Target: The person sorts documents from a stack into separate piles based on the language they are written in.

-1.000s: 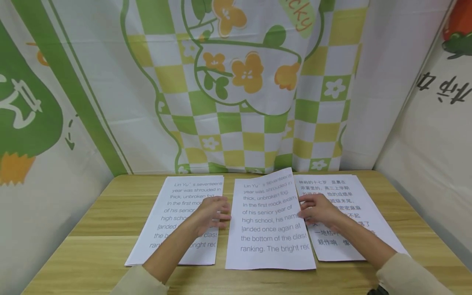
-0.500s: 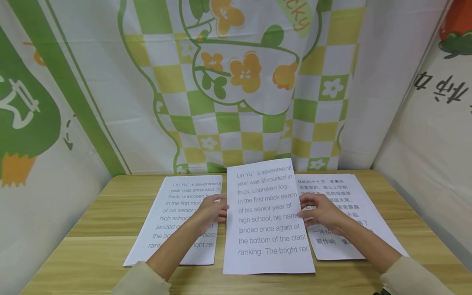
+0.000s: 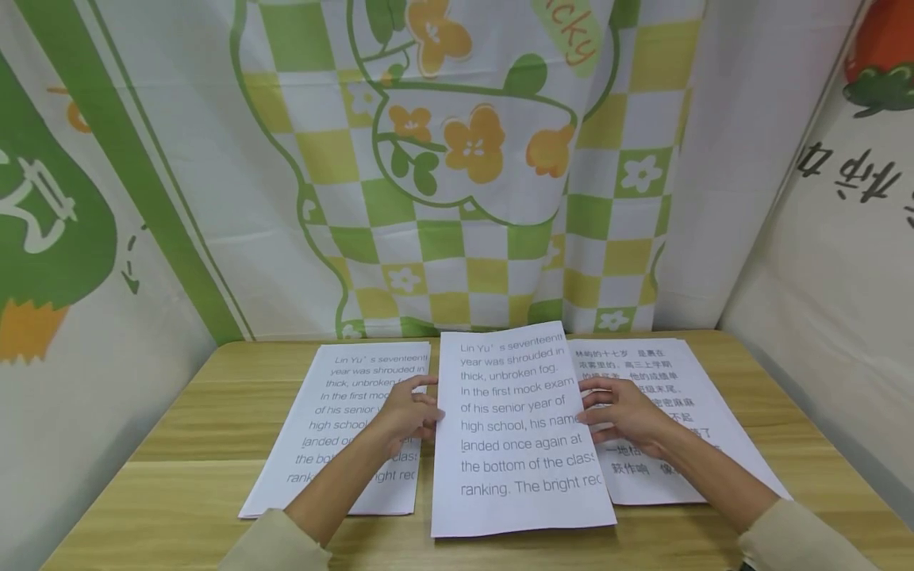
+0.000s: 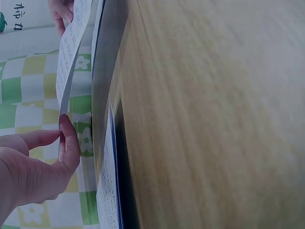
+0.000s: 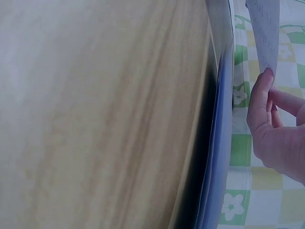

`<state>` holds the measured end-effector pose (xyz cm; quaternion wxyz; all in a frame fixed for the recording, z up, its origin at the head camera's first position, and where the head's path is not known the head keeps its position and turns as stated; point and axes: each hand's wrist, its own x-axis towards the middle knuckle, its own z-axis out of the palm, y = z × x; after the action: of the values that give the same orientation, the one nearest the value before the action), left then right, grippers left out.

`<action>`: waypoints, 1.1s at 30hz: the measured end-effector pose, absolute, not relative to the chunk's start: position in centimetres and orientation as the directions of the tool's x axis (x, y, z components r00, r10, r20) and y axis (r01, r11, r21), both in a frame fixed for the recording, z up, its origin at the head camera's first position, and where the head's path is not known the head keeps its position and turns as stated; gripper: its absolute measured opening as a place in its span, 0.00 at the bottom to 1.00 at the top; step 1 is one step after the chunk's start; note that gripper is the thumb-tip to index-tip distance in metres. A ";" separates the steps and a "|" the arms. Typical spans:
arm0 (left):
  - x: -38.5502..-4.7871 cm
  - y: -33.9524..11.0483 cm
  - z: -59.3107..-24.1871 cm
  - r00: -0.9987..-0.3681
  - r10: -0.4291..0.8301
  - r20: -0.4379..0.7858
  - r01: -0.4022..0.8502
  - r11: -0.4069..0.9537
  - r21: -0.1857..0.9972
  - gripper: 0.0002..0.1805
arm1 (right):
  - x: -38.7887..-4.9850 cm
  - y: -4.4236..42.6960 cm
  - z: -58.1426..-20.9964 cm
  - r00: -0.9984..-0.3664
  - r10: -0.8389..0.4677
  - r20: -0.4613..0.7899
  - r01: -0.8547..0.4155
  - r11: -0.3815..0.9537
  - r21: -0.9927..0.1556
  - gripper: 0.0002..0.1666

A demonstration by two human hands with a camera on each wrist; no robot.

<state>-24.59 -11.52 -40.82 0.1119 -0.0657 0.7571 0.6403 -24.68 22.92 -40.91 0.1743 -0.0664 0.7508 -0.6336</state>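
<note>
A printed sheet of paper with English text is held up off the table between both hands. My left hand pinches its left edge; in the left wrist view the thumb and fingers of that hand meet on the paper's edge. My right hand pinches the opposite edge, and the right wrist view shows the hand with fingertips on the sheet. The sheet bends slightly, its upper right corner raised.
On the wooden table, a stack of English-text sheets lies under the left forearm. A stack with Chinese text lies under the right one. A patterned curtain hangs behind the table's far edge.
My left hand has come to the sheet's left edge and pinches it. The sheet has risen off the table and moved slightly left, then dipped a little at its top.
</note>
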 end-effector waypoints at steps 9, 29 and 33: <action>-24.7 -11.5 -40.9 -0.968 0.060 -0.244 -0.232 0.156 0.960 0.35 | -24.7 22.8 -40.9 -0.938 -0.290 -0.191 0.136 0.199 -0.970 0.46; -24.7 -13.6 -40.0 -0.977 0.029 -0.213 -0.203 0.208 0.957 0.36 | -25.7 20.8 -40.4 -0.941 -0.291 -0.174 0.111 0.220 -0.969 0.47; -24.7 -14.7 -39.4 -0.978 0.025 -0.207 -0.196 0.225 0.954 0.37 | -26.3 19.8 -40.5 -0.934 -0.317 -0.165 0.110 0.183 -0.977 0.48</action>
<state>-24.71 -14.74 -39.36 0.0893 -0.0549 0.7776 0.6199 -26.32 19.78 -40.51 0.1683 -0.0689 0.7505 -0.6354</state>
